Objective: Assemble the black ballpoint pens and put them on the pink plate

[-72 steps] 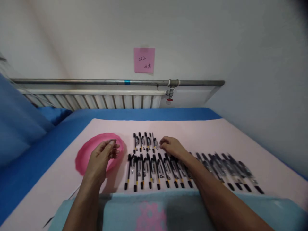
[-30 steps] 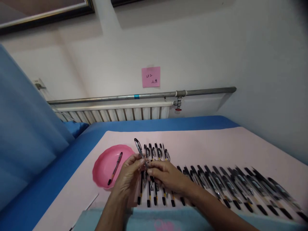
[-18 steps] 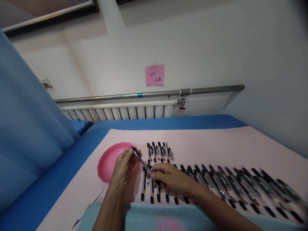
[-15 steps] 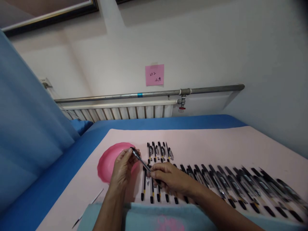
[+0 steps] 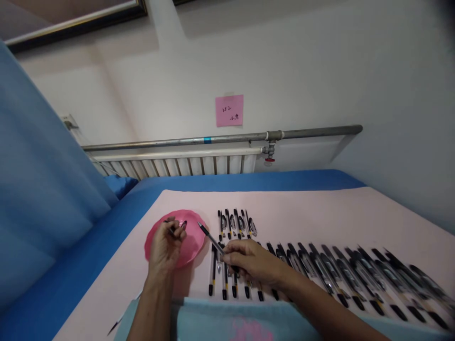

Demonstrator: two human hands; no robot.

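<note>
A pale wall (image 5: 313, 71) fills the upper half, and below it a pink sheet (image 5: 313, 213) covers most of a blue surface (image 5: 277, 182). A blue curtain (image 5: 39, 166) hangs at the left, near a white radiator (image 5: 177, 166) with a grey pipe (image 5: 163, 143) running above it; a dark-edged picture frame (image 5: 78, 24) cuts into the top left. Light blue cloth (image 5: 209, 312) with a pink print lies along the near edge. Across the sheet runs a long row of pen parts (image 5: 322, 273), black with yellow bits, blurred at its right end; the right forearm lies in front of its near middle. A scalloped pink dish (image 5: 194, 241) sits left of the row, partly hidden by the left hand (image 5: 166, 245), whose curled fingers pinch a small dark piece (image 5: 170, 229), mostly covered. The right hand (image 5: 241, 255), thumb and fingers closed narrowly, grips a pen (image 5: 212, 240) above the row's left end. Behind that hand lies a short group of parts (image 5: 232, 222), slim dark rods and rounded clips, set side by side. The held pen slants up and leftward, its barrel clear, its front section black, and its bare tapered tip near the dish's right rim.
</note>
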